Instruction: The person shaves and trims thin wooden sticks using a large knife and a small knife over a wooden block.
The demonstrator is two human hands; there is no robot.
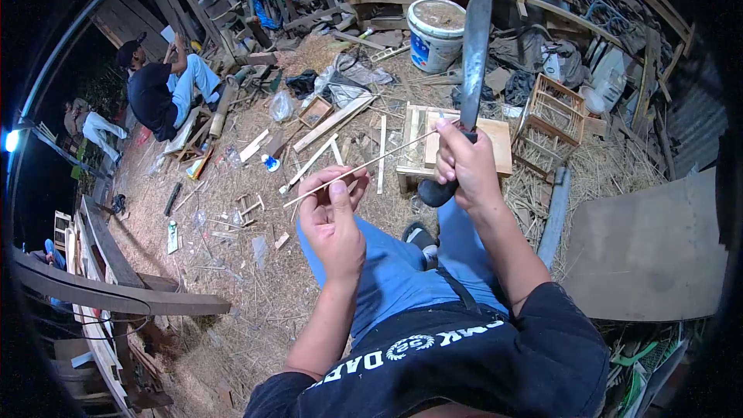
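Note:
My right hand (467, 161) is closed around the dark handle of a large machete (475, 50), its broad blade pointing up and away from me. A thin wooden stick (379, 158) slants between my hands. Its lower left part lies in my left hand (333, 205), pinched by the thumb against curled fingers. The stick's upper end reaches the thumb side of my right hand, beside the machete; whether those fingers grip it I cannot tell. Just beyond my right hand is a low wooden stool or block (495, 139) with a board on top.
A white bucket (436, 35) stands ahead, and a small wooden frame (556, 112) sits at the right. Wood strips (334, 122) and shavings litter the ground. One person (159, 85) sits at the left, another (93, 124) farther back. A plank (124, 298) juts in at lower left.

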